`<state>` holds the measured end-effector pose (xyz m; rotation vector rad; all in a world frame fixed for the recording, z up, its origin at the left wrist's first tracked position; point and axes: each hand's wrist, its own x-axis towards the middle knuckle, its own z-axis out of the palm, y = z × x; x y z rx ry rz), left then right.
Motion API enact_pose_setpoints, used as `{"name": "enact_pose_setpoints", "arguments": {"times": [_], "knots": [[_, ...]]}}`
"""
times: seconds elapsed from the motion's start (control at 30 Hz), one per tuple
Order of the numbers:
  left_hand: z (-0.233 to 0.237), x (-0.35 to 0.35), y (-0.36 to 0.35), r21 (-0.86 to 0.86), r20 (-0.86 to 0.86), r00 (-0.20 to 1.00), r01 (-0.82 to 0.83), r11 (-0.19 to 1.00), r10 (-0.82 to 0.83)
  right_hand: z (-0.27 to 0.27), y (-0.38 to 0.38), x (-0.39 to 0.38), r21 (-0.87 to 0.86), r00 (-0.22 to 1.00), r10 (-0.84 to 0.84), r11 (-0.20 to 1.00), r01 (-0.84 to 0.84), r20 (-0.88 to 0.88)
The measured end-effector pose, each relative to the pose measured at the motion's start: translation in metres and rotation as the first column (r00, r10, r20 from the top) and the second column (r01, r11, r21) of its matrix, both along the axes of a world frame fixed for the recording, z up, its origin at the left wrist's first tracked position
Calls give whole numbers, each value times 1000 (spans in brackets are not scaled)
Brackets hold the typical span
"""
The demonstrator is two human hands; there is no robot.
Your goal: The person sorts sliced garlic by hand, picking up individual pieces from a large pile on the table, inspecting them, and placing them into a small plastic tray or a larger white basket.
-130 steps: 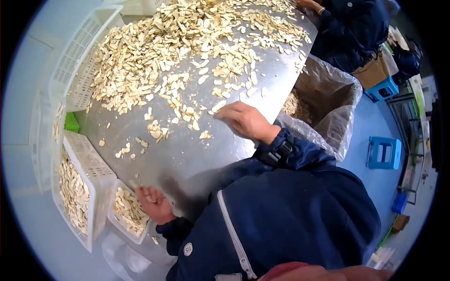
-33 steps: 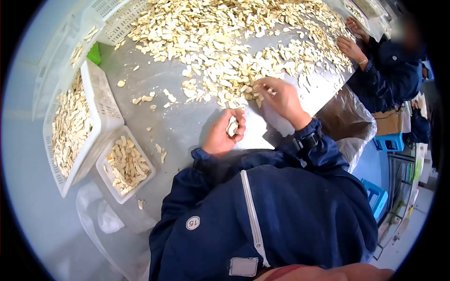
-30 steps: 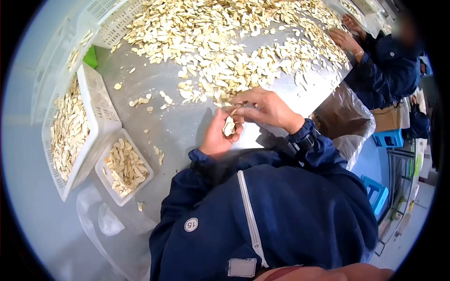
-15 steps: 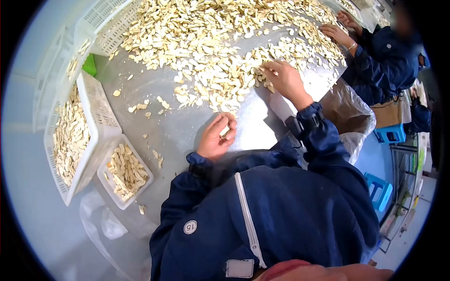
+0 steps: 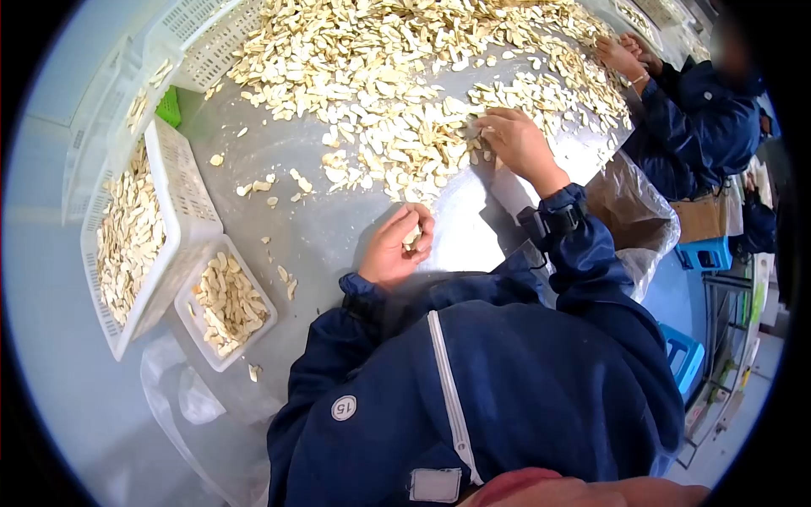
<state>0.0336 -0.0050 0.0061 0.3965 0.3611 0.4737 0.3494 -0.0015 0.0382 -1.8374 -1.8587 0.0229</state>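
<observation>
Pale dried slices [image 5: 405,139] lie in a broad heap on the metal table. My left hand [image 5: 399,247] is curled just above the near table surface, its fingers closed around a few pale slices [image 5: 412,237]. At the heap's near right edge is my right hand [image 5: 519,148], thumb and fingers pressed together. Something small and greyish [image 5: 472,130] shows at its fingertips; I cannot make out what it is.
To the left, a white perforated crate [image 5: 187,190] and a smaller white tray [image 5: 269,325] hold slices. A plastic-lined container [image 5: 646,224] stands right of my right arm. A co-worker's hands [image 5: 623,57] are at the heap's far right. Blue stools [image 5: 683,355] are at the right.
My right hand stays at the heap's edge, its fingers drawn closer together around something greyish. The slices in my left hand show more clearly. The co-worker's hands have come together.
</observation>
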Motion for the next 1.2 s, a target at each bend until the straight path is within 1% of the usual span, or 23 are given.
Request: {"name": "enact_pose_setpoints", "arguments": {"times": [0.07,0.1,0.17,0.2,0.23,0.3,0.33,0.4,0.5,0.63,0.67,0.73,0.77,0.8,0.83,0.87,0.93,0.97,1.0,1.03,1.1,1.13,1.2], "knots": [[-3,0,1,-3,11,1000,4,1000,-4,5,13,-23,53,997,54,997,-51,-55],[-3,-1,1,-3,15,1000,1,1000,-1,10,18,-36,7,994,71,997,-71,-80],[-2,-1,-1,1,3,1000,-15,1000,15,9,37,-61,49,991,120,992,-117,-59],[-2,-1,-1,3,-4,1000,-24,1000,24,6,49,-71,40,990,125,992,-122,-64],[-2,-1,-2,-2,-1,1000,-28,1000,28,4,61,-78,72,987,158,985,-158,5],[-2,-1,-2,-14,7,999,-32,999,33,2,75,-94,69,985,86,993,-97,147],[2,-3,-5,19,-37,998,-47,999,48,5,80,-103,35,986,110,993,-115,128],[-7,-2,-2,-17,11,999,-38,999,38,13,84,-117,-35,984,155,988,-152,91],[-10,-3,-1,-55,24,999,-24,998,25,-4,86,-130,-24,961,135,991,-134,240],[-8,-3,-3,-29,43,999,-29,999,30,-7,81,-115,-29,980,122,992,-119,157],[-11,-4,-3,-51,59,998,-26,998,29,-3,77,-110,15,979,82,996,-86,185],[-18,-3,-1,-93,92,996,-11,996,19,5,63,-100,-36,999,18,999,-16,31],[-14,-2,-1,-97,71,997,-24,995,31,9,56,-93,-59,999,-5,998,2,-46],[-9,-3,-1,-101,49,998,-35,994,40,17,49,-87,-229,974,51,968,-103,-221],[-3,-3,-1,-105,25,999,-45,993,48,29,41,-82,-369,915,69,901,-229,-398],[4,-3,1,-126,-3,999,-50,991,50,36,34,-80,-468,824,50,803,-369,-564],[13,-1,3,-166,-59,997,-60,984,51,40,21,-82,-352,824,120,863,-363,-554],[10,0,2,-177,-58,996,-71,982,62,40,17,-82,-289,823,158,887,-361,-545],[4,0,0,-188,-58,996,-84,979,74,36,18,-74,-333,923,142,904,-268,-358],[1,1,0,-197,-57,994,-98,975,89,30,20,-66,-320,959,111,928,-194,-259],[-3,0,-3,-69,-45,995,-88,994,85,17,22,-53,-270,998,31,962,-47,-61],[-4,-1,-4,-4,-39,996,-81,997,81,17,24,-52,-214,999,-20,977,25,27],[-4,-2,-4,40,-17,998,-56,998,56,16,28,-54,-180,995,-9,984,-8,-96]]}}
